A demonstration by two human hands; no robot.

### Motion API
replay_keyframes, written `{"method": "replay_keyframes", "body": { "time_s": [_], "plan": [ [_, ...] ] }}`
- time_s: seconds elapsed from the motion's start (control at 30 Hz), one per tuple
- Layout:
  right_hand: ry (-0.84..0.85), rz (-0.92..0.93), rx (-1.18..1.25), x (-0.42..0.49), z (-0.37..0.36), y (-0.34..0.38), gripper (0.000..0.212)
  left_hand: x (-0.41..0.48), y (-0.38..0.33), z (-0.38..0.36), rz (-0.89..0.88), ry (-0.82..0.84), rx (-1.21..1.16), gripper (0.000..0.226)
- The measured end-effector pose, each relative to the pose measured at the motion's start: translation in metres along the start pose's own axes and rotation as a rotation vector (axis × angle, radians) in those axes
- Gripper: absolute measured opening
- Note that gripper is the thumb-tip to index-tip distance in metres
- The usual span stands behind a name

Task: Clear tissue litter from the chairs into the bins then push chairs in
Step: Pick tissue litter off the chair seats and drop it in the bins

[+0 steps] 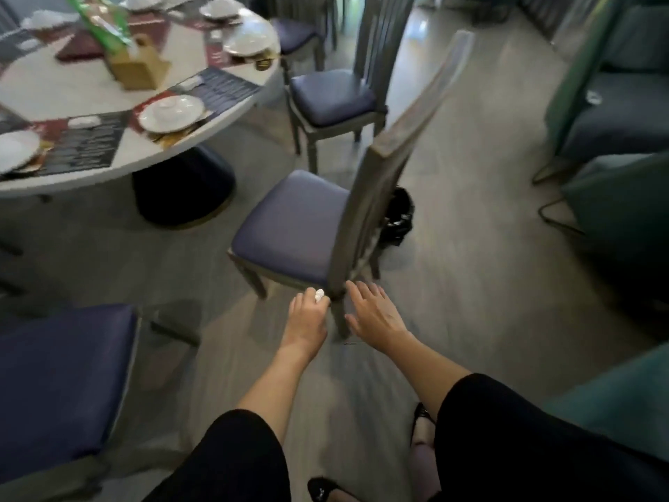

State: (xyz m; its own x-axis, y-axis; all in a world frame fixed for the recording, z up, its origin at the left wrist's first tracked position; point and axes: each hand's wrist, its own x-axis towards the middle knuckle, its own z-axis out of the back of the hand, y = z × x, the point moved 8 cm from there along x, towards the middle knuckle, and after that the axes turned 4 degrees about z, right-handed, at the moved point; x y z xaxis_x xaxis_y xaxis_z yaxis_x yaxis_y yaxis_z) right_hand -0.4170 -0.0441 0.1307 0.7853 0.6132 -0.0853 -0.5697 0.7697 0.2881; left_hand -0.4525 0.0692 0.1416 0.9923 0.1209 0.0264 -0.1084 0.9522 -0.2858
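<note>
A crumpled white tissue [319, 295] is being pinched in the curled fingertips of the left hand [307, 320], just beside the rear corner of the blue-cushioned dining chair [289, 226]. The right hand [373, 317] is being held with fingers spread, gripping nothing, near the chair's back leg. The litter-collecting step is judged to be in hand. Next, the tissue is probably to be carried round to the black bin [398, 215] behind the chair, and the chair then pushed toward the round table [224, 125]. A grey wood-look floor [470, 266] is being crossed; teal booth seats [615, 139] are seen on the right.
</note>
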Motion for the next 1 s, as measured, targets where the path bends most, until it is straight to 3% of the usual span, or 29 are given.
{"method": "replay_keyframes", "body": {
  "time_s": [0.17, 0.43, 0.73, 1.0],
  "plan": [
    [0.013, -0.177, -0.027, -0.024, 0.023, -0.113, 0.068, 0.045, -0.099, -0.031, -0.173, 0.089, -0.016, 0.025],
    [-0.021, -0.28, -0.058, 0.035, 0.096, -0.253, 0.087, 0.163, -0.208, -0.026, -0.233, 0.064, 0.042, 0.017],
    [0.077, -0.333, -0.043, 0.086, 0.106, -0.326, 0.086, 0.271, -0.244, -0.05, -0.284, 0.1, 0.028, 0.03],
    [-0.056, -0.348, -0.129, 0.164, 0.193, -0.427, 0.084, 0.407, -0.283, -0.053, -0.198, 0.037, -0.035, 0.03]
  ]
}}
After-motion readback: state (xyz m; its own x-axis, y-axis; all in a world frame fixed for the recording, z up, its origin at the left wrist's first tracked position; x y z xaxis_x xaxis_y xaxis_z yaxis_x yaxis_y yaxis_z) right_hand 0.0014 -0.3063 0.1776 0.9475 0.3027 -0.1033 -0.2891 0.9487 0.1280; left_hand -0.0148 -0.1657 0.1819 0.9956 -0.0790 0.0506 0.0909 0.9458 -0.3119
